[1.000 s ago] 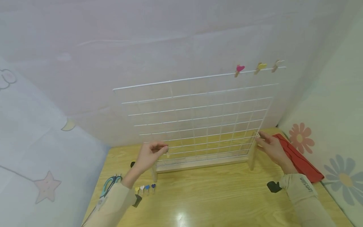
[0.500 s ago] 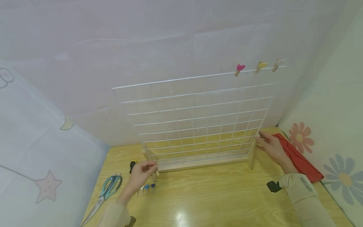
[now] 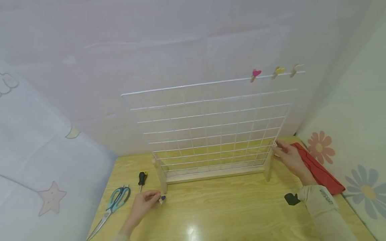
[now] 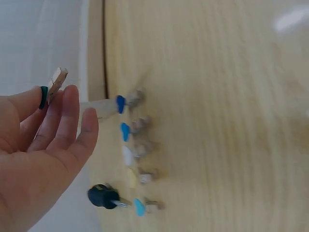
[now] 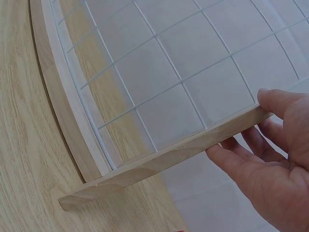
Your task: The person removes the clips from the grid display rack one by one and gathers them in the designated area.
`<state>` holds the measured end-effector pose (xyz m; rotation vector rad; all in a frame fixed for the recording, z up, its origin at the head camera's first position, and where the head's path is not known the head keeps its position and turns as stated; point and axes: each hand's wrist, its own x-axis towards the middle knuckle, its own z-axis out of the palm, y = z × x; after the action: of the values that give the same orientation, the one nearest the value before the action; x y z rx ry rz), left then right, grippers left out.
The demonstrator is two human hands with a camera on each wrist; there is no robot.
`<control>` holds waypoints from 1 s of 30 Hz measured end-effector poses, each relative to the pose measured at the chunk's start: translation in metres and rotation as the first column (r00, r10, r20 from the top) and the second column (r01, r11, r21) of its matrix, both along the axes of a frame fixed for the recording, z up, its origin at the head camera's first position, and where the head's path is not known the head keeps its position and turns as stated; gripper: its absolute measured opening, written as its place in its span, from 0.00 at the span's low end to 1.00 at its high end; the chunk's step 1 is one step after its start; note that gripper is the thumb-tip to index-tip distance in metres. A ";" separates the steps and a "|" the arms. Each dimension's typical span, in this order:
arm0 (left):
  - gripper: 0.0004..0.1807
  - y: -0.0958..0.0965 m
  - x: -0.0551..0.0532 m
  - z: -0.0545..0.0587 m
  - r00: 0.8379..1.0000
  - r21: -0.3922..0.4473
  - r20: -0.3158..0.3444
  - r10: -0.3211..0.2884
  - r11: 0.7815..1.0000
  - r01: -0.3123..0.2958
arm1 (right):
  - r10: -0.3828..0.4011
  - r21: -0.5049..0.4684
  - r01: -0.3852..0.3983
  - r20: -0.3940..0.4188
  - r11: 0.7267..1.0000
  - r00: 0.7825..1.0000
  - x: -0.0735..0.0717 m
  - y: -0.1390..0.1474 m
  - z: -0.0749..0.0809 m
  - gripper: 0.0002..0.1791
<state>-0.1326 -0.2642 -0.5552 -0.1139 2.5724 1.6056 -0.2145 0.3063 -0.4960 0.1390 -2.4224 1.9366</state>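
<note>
Pinching a green-topped clothespin point(image 4: 57, 81), the left hand point(image 3: 142, 205) is moving down from the wire grid point(image 3: 181, 87) to beside the tabletop point(image 3: 226, 207) heart clothespins point(image 4: 127, 155) (leaving it unclipped, seemingly), while the right hand point(image 3: 290, 161) is gripping the wooden stand leg point(image 5: 154, 163).

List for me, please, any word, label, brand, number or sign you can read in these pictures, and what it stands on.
Right sleeve: dark lettering, perhaps "LESSIN", but too small and blurred to be sure.
Scissors, screwdriver, heart clips and wooden stand: no readable text.
</note>
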 end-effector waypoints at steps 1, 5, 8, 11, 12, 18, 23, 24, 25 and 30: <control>0.12 -0.001 0.001 -0.005 1.000 -0.020 -0.005 -0.009 1.000 0.009 | 0.001 0.003 -0.001 -0.002 1.000 1.000 0.000 0.000 0.000 0.34; 0.10 -0.006 0.006 -0.022 0.997 -0.087 -0.025 -0.075 0.994 0.073 | 0.006 0.003 -0.006 -0.007 1.000 1.000 0.000 0.000 0.000 0.34; 0.08 -0.009 0.009 -0.031 0.990 -0.137 -0.057 -0.132 0.983 0.123 | 0.003 -0.001 -0.003 -0.012 1.000 1.000 -0.001 0.000 0.001 0.34; 0.08 -0.011 0.012 -0.039 0.982 -0.191 -0.079 -0.169 0.970 0.152 | 0.001 -0.011 -0.001 -0.009 1.000 1.000 0.000 0.000 0.001 0.34; 0.07 -0.012 0.012 -0.041 0.981 -0.215 -0.083 -0.176 0.964 0.155 | -0.001 -0.012 0.001 -0.006 1.000 1.000 0.000 0.000 0.001 0.35; 0.06 -0.014 0.014 -0.052 0.974 -0.318 -0.112 -0.195 0.936 0.151 | 0.001 -0.017 -0.001 0.009 1.000 1.000 0.001 0.001 0.002 0.35; 0.06 -0.013 0.015 -0.053 0.966 -0.355 -0.151 -0.209 0.923 0.144 | 0.011 -0.024 -0.011 -0.001 1.000 1.000 0.000 0.001 0.001 0.35; 0.05 -0.013 0.015 -0.052 0.965 -0.354 -0.155 -0.211 0.924 0.145 | 0.013 -0.029 -0.013 -0.002 0.999 1.000 0.000 0.001 0.001 0.35; 0.05 -0.013 0.015 -0.052 0.965 -0.354 -0.152 -0.211 0.924 0.146 | 0.013 -0.033 -0.013 -0.001 0.999 1.000 0.000 0.001 0.001 0.35; 0.05 -0.014 0.014 -0.055 0.968 -0.350 -0.131 -0.212 0.924 0.155 | 0.009 -0.030 -0.009 0.005 0.999 1.000 0.000 0.000 0.001 0.35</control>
<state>-0.1181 -0.2780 -0.6102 0.2404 2.8623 1.1431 -0.2143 0.3067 -0.4953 0.1448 -2.3983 1.9789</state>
